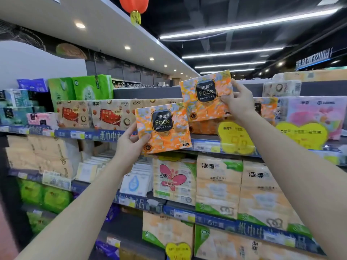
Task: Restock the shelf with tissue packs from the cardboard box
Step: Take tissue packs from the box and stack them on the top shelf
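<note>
Two orange patterned tissue packs with black "Face" labels are raised in front of the top shelf (202, 142). My left hand (131, 145) grips the lower pack (163, 128) at its bottom left corner, thumb on the front. My right hand (237, 102) pinches the upper pack (206, 95) by its right edge, holding it tilted above the shelf row. Another orange pack (266, 107) of the same kind stands on the shelf behind my right wrist. The cardboard box is out of view.
Brown-printed tissue packs (107, 114) fill the top shelf to the left, pink and white packs (315, 113) to the right. Yellow heart price tags (234, 137) hang off the shelf edge. Lower shelves hold beige and green packs (217, 184). A red lantern (134, 6) hangs overhead.
</note>
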A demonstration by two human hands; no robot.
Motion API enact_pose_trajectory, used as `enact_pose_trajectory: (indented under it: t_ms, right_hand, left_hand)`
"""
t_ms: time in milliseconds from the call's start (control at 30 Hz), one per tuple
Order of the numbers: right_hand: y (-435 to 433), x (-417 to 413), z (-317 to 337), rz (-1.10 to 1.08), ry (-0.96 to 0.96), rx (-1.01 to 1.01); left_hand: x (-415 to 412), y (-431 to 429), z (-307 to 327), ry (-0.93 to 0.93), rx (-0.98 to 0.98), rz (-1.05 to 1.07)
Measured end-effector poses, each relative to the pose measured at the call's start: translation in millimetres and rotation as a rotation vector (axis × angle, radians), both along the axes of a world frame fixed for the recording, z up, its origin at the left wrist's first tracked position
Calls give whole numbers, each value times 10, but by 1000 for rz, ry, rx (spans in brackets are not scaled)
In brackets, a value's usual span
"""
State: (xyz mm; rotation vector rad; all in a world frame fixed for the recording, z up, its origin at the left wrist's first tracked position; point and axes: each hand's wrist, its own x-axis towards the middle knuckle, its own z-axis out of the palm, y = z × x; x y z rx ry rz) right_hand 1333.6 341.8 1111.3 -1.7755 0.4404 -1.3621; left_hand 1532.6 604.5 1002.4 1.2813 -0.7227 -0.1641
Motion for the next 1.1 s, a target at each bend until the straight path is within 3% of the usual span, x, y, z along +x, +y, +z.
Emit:
enact_pose_trajectory:
  t_ms: [300,667,833,1100]
  right_hand:
    - [-74,323,-139,-244,100,-17]
    - [186,357,-421,-666,597,-171]
    - [138,339,-415,-583,587,-147]
    - [91,313,-347,-657,547,-159]
  left_hand:
    - [405,-180,93,-11,-33,-93]
    - [597,-186,223,1,-61,-191]
    - [607,-205,252,9,-54,-244]
    - [719,-240,300,14,-74,-279]
